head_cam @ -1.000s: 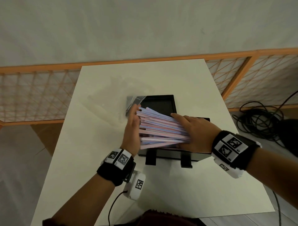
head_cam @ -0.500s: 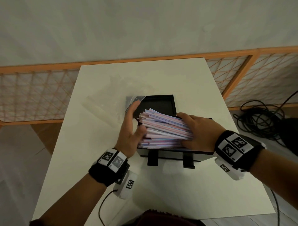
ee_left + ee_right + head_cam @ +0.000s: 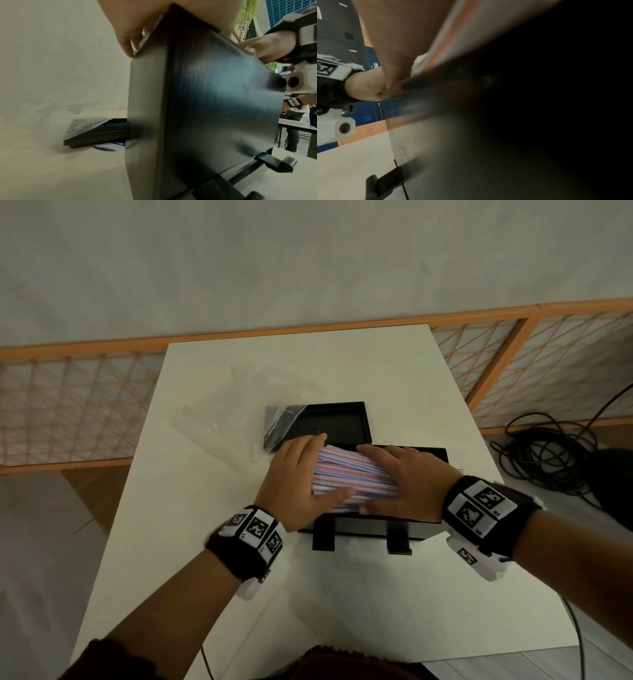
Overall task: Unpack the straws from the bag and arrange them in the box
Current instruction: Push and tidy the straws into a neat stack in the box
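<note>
A bundle of pink, blue and white straws (image 3: 352, 477) is held over the open black box (image 3: 373, 529), which is set on the white bench (image 3: 342, 364). The straws are caught between the two hands. The left hand (image 3: 294, 474) is laid on the left end of the bundle, with its fingers spread flat over the top and its thumb stretched along the near side of the straws. The right hand (image 3: 407, 477) is laid on the right end, with its fingers straight and flat on top; its thumb is mostly hidden at the near edge. So each grip is flat and pressed on the straws, not curled around them. It cannot be told if the straws are all the way down inside the box. In the left wrist view, the dark side of the box (image 3: 205, 108) is seen close up and fingertips (image 3: 126, 46) are seen at its top edge. The box lid (image 3: 329, 422) is laid just behind the box. The clear bag (image 3: 222, 426) is spread on the bench to the left, with one corner draped on the lid. Black cables (image 3: 548, 453) are piled on the floor at the right.
</note>
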Demonstrator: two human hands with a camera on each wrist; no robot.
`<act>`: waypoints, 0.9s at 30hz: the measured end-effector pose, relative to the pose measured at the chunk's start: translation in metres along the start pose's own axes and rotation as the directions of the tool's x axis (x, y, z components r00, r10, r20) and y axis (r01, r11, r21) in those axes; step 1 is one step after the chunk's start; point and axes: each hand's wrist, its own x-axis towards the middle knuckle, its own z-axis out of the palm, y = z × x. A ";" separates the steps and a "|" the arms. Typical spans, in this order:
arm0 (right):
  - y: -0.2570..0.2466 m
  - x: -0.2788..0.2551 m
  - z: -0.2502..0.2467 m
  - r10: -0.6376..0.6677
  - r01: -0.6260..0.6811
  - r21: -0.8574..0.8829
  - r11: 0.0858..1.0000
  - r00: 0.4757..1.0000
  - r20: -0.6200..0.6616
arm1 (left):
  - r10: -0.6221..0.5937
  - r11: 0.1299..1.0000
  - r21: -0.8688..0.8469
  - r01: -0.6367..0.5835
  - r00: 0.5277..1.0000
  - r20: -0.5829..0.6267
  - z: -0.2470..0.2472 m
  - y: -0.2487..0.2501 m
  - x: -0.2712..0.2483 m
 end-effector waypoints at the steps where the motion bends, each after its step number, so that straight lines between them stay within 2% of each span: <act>1: 0.000 0.001 0.001 0.005 -0.005 -0.022 1.000 1.000 0.011 | -0.004 0.995 0.099 -0.002 0.998 0.061 -0.002 0.001 0.001; 4: -0.002 0.006 0.005 0.036 -0.028 -0.082 0.996 0.995 0.091 | -0.059 0.950 0.312 -0.021 0.967 0.246 -0.005 0.000 0.003; 8: -0.007 0.010 0.009 0.050 -0.029 -0.156 0.987 0.989 0.137 | -0.088 0.903 0.427 -0.046 0.954 0.288 -0.010 0.004 0.003; 10: -0.009 0.012 0.011 0.060 -0.033 -0.183 0.983 0.987 0.148 | -0.064 0.893 0.443 -0.077 0.953 0.295 -0.019 0.007 0.005; 12: -0.013 0.014 0.013 0.082 -0.047 -0.224 0.973 0.986 0.146 | 0.009 0.889 0.431 -0.155 0.947 0.321 -0.026 0.014 0.008; 15: -0.016 0.014 0.014 0.103 -0.066 -0.271 0.960 0.987 0.127 | 0.110 0.888 0.369 -0.273 0.907 0.406 -0.018 0.027 0.007; 17: -0.014 0.012 0.011 0.098 -0.065 -0.226 0.972 0.986 0.135 | 0.131 0.893 0.338 -0.299 0.889 0.439 -0.004 0.030 0.001; 21: -0.004 0.002 -0.010 0.062 -0.056 -0.060 0.997 0.993 0.098 | 0.176 0.933 0.253 -0.257 0.937 0.303 -0.005 0.012 -0.001; 23: 0.001 -0.005 -0.023 0.043 -0.042 -0.018 0.999 0.996 0.072 | 0.187 0.932 0.264 -0.250 0.952 0.241 -0.007 0.005 -0.003; 25: 0.009 -0.014 -0.032 0.017 -0.017 0.021 1.000 1.000 -0.003 | 0.178 0.922 0.303 -0.240 0.960 0.216 -0.005 0.002 -0.004; 27: 0.019 -0.026 -0.037 0.038 -0.023 0.132 0.991 0.993 -0.109 | 0.168 0.914 0.337 -0.224 0.968 0.186 -0.001 0.004 -0.003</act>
